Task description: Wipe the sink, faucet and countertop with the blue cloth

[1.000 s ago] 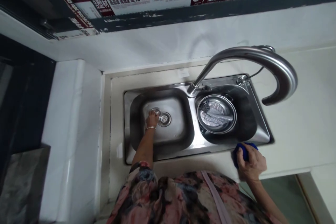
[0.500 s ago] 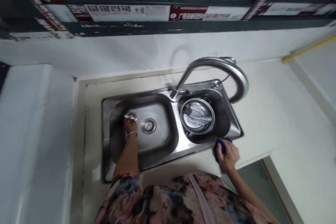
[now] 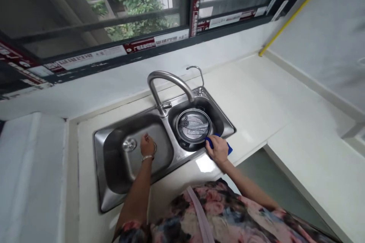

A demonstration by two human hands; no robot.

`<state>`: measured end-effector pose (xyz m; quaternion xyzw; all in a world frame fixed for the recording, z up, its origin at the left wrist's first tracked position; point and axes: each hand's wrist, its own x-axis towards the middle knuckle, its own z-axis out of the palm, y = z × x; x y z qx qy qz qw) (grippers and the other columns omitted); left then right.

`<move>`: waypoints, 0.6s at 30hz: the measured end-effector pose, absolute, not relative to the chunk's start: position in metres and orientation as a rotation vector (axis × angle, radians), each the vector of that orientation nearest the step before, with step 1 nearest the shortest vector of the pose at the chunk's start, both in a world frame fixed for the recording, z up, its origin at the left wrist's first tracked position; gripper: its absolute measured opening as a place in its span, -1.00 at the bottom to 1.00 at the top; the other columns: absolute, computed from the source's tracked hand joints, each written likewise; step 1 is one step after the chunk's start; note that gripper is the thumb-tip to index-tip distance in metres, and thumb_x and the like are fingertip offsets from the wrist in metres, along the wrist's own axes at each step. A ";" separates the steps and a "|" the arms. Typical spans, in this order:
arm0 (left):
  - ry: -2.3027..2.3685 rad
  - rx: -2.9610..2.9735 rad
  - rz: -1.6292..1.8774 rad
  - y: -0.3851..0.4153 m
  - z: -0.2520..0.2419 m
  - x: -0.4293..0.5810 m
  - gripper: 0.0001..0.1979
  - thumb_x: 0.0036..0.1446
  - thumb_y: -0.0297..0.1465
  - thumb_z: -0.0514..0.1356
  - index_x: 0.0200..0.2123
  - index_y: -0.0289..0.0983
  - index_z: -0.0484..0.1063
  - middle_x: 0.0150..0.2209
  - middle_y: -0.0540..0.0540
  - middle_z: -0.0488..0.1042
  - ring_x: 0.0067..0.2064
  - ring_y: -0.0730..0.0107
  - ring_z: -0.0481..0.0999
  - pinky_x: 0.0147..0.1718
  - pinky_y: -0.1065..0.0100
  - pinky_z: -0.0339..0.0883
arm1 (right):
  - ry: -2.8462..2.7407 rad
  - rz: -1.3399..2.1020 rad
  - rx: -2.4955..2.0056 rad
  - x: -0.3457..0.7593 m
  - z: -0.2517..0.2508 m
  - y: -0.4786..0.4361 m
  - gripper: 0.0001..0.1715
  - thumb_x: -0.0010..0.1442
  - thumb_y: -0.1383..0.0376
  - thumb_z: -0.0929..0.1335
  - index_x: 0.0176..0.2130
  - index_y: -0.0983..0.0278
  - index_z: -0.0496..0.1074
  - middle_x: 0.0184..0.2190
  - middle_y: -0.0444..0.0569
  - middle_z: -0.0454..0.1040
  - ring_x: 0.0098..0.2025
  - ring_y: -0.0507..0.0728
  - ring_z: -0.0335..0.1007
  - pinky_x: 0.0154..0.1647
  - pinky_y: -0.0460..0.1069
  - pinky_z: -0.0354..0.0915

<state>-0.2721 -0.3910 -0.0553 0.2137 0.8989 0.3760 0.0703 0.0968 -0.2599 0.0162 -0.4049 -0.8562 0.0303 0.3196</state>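
Note:
My left hand (image 3: pixel 147 145) is over the left sink basin (image 3: pixel 118 171), fingers curled in, with nothing visible in them. Left of it, a round metal drain strainer (image 3: pixel 129 144) sits on the basin floor, apart from the hand. The drain hole (image 3: pixel 155 147) is mostly hidden behind my hand and wrist. My right hand (image 3: pixel 218 149) is closed over a blue cloth (image 3: pixel 229 149) at the front rim of the right basin. Close to its fingers, a round metal pot (image 3: pixel 178 131) stands in that basin, holding a perforated insert and a clear plastic-looking packet (image 3: pixel 197 128).
A tall curved faucet (image 3: pixel 171 78) rises between the basins, its spout over the right one. A thin small tap (image 3: pixel 202 76) stands at the back right corner. White countertop (image 3: pixel 251 95) runs off to the right, with a yellow pipe (image 3: pixel 293 15) along the wall.
My left hand has let go of the strainer and moved right of it. My right hand with the blue cloth has come against the right basin's front rim. The view has turned right.

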 end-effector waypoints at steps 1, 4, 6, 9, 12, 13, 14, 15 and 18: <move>2.667 0.688 1.157 -0.384 -0.048 -0.256 -0.59 0.31 -0.39 0.04 0.14 -0.36 0.45 0.08 -0.37 0.61 0.05 0.04 0.66 0.13 -0.03 0.54 | -2.267 0.110 -1.063 0.095 0.018 -0.259 -0.72 0.50 0.18 0.33 0.01 0.26 0.58 -0.09 0.06 0.65 -0.12 0.21 0.49 -0.07 0.10 0.25; 2.561 0.856 1.178 -0.377 -0.028 -0.203 -0.57 0.33 -0.33 0.07 0.20 -0.30 0.44 0.16 -0.36 0.59 0.17 0.07 0.62 0.18 0.01 0.52 | -2.324 0.210 -1.019 0.095 0.021 -0.257 -0.72 0.48 0.19 0.36 0.06 0.25 0.56 0.02 0.06 0.64 0.03 0.26 0.44 0.07 0.15 0.24; 2.505 1.035 1.124 -0.388 -0.019 -0.166 -0.51 0.34 -0.27 0.09 0.25 -0.34 0.42 0.26 -0.42 0.52 0.31 -0.02 0.52 0.31 -0.09 0.41 | -2.374 0.307 -0.947 0.100 0.020 -0.255 -0.71 0.45 0.20 0.39 0.09 0.24 0.54 0.11 0.06 0.60 0.16 0.30 0.39 0.26 0.22 0.18; 2.506 1.298 0.931 -0.423 -0.012 -0.118 -0.41 0.41 -0.17 0.05 0.36 -0.38 0.35 0.41 -0.47 0.36 0.53 -0.14 0.20 0.47 -0.24 0.12 | -2.479 0.456 -0.731 0.118 0.015 -0.245 -0.68 0.44 0.19 0.39 0.12 0.23 0.52 0.12 0.08 0.59 0.22 0.30 0.37 0.44 0.32 0.04; 2.668 1.191 0.728 -0.458 -0.011 -0.083 -0.37 0.44 -0.12 0.01 0.41 -0.33 0.32 0.43 -0.47 0.33 0.56 -0.24 0.11 0.47 -0.37 0.06 | -2.501 0.512 -0.612 0.151 0.006 -0.213 -0.67 0.47 0.18 0.35 0.14 0.22 0.51 0.07 0.10 0.60 0.18 0.28 0.41 0.37 0.28 0.18; 2.725 1.124 0.683 -0.466 -0.011 -0.075 -0.36 0.44 -0.11 -0.01 0.43 -0.34 0.31 0.43 -0.49 0.31 0.56 -0.27 0.09 0.46 -0.41 0.05 | -2.476 0.507 -0.651 0.163 0.004 -0.196 -0.66 0.48 0.18 0.33 0.14 0.23 0.51 0.06 0.11 0.60 0.16 0.28 0.43 0.30 0.24 0.25; 2.769 1.066 0.642 -0.471 -0.010 -0.067 -0.34 0.45 -0.11 -0.02 0.44 -0.34 0.29 0.44 -0.50 0.30 0.56 -0.30 0.08 0.45 -0.45 0.04 | -2.443 0.497 -0.716 0.176 0.001 -0.175 -0.66 0.50 0.17 0.31 0.15 0.23 0.52 0.05 0.12 0.60 0.13 0.28 0.44 0.24 0.22 0.30; 2.806 1.025 0.606 -0.473 -0.010 -0.061 -0.33 0.45 -0.11 -0.02 0.46 -0.34 0.28 0.45 -0.51 0.28 0.56 -0.33 0.07 0.44 -0.46 0.03 | -2.401 0.475 -0.799 0.188 0.000 -0.151 -0.65 0.51 0.17 0.30 0.14 0.24 0.53 0.04 0.12 0.61 0.10 0.28 0.45 0.19 0.19 0.33; 2.856 0.999 0.518 -0.470 -0.005 -0.053 -0.31 0.44 -0.11 0.00 0.49 -0.34 0.24 0.47 -0.50 0.26 0.56 -0.33 0.08 0.46 -0.42 0.02 | -2.326 0.434 -0.961 0.215 -0.002 -0.067 -0.61 0.54 0.13 0.27 0.07 0.30 0.56 -0.01 0.13 0.61 0.06 0.26 0.46 0.19 0.17 0.32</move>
